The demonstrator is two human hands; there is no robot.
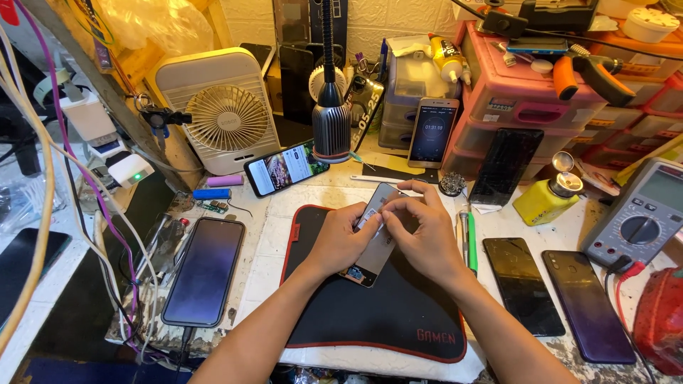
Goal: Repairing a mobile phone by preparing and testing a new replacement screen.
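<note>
Our forearms reach in from the bottom edge over a black mat (398, 320) with red trim. Above it, our left hand (340, 240) and right hand (425, 238) both close on an opened grey phone (373, 235), which is held tilted just over the mat's upper part, its lower end showing bare components. Our left hand grips its left edge, while our right fingertips (388, 208) pinch at something small on its upper middle; we cannot tell what. To the left lies a dark phone (205, 270) plugged into a cable. Two more dark phones (555, 288) lie to the right, beside a grey multimeter (644, 213) and a yellow bottle (544, 199). Behind stand a white fan (220, 114) and a lamp (331, 121).
</note>
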